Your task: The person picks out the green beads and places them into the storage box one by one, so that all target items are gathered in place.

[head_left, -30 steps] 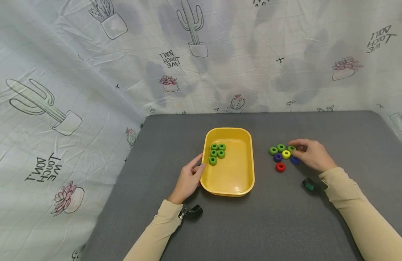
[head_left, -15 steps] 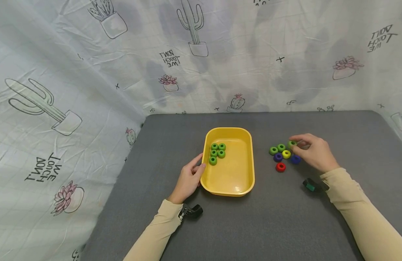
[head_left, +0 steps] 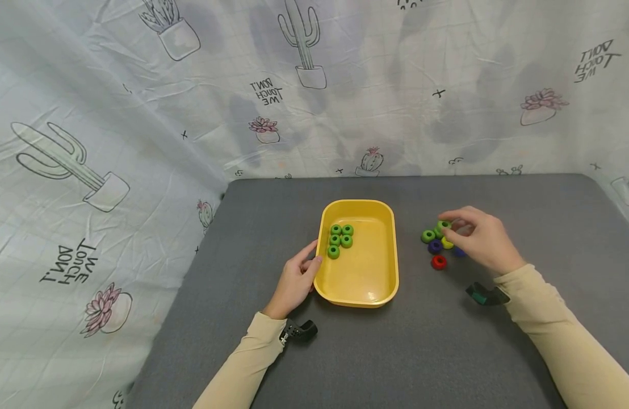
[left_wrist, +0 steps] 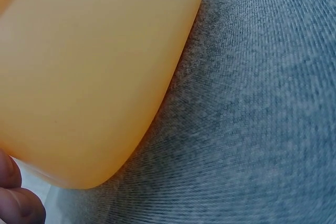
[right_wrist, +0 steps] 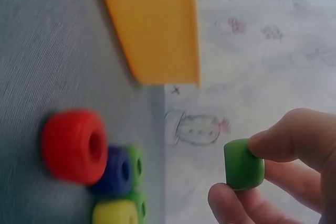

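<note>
My left hand (head_left: 291, 284) holds the left side of a yellow tray (head_left: 368, 270), thumb at the rim and fingers against the outer wall. In the left wrist view those fingers (left_wrist: 21, 203) show at the lower left corner by the tray wall. Several green beads (head_left: 335, 240) lie inside the tray on its left side. To the right of the tray, my right hand (head_left: 485, 238) pinches a green bead (right_wrist: 244, 164) between thumb and fingertips, raised above the table. Under it lie more beads: green (head_left: 428, 236), purple-blue (head_left: 435, 246), yellow (head_left: 447, 243) and red (head_left: 439, 262).
Another blue bead (head_left: 459, 252) is partly hidden by the right hand. The grey table (head_left: 376, 358) ends at a white curtain (head_left: 345, 113) printed with cacti, which hangs behind it and along the left.
The right hand has lifted the green bead off the table and moved it slightly left, over the other beads. The left hand and the tray have stayed in place.
</note>
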Tool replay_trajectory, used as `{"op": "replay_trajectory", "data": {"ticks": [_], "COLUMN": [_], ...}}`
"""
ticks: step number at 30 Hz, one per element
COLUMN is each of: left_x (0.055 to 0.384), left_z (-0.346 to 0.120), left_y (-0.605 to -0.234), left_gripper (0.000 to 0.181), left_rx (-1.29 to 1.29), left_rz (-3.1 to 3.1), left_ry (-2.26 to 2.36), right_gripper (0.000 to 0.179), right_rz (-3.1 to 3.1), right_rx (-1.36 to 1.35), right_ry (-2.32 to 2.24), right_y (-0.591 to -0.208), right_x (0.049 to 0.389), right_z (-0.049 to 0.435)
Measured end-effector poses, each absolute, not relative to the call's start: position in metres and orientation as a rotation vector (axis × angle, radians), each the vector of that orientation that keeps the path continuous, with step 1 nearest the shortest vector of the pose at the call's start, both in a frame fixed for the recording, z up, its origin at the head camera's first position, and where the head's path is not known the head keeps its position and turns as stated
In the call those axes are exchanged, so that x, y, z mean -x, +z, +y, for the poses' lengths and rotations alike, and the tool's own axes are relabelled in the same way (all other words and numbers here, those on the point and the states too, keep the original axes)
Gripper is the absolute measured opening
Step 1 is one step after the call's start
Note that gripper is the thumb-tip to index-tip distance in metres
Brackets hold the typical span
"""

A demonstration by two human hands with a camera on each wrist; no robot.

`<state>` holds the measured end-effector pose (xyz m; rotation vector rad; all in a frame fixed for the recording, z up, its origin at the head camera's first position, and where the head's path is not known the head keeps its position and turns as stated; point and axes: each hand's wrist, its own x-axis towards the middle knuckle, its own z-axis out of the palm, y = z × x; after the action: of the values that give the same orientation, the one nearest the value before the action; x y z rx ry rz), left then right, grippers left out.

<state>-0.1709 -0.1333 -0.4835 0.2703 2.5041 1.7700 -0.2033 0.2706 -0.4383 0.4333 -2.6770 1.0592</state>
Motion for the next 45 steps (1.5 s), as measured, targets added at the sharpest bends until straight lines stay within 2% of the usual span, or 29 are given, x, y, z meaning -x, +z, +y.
{"op": "replay_trajectory", "data": {"ticks": [14,45], "left_x": [0.172,0.172], "left_z": [-0.134,-0.134], "left_y": [-0.485,-0.483], "left_gripper": [0.049,0.049], "left_rx": [-0.278,-0.303], "left_rz": [2.503,2.539], "left_ry": [1.768,1.736], "right_gripper": [0.021,0.028], "right_rz": [-2.637,-2.708], "right_rx": [-0.557,-0.814], "right_ry": [1.101,1.298], "right_y": [-0.425,-0.409], "right_x": [0.200,0.226], "right_z": [0.229,0.134]}}
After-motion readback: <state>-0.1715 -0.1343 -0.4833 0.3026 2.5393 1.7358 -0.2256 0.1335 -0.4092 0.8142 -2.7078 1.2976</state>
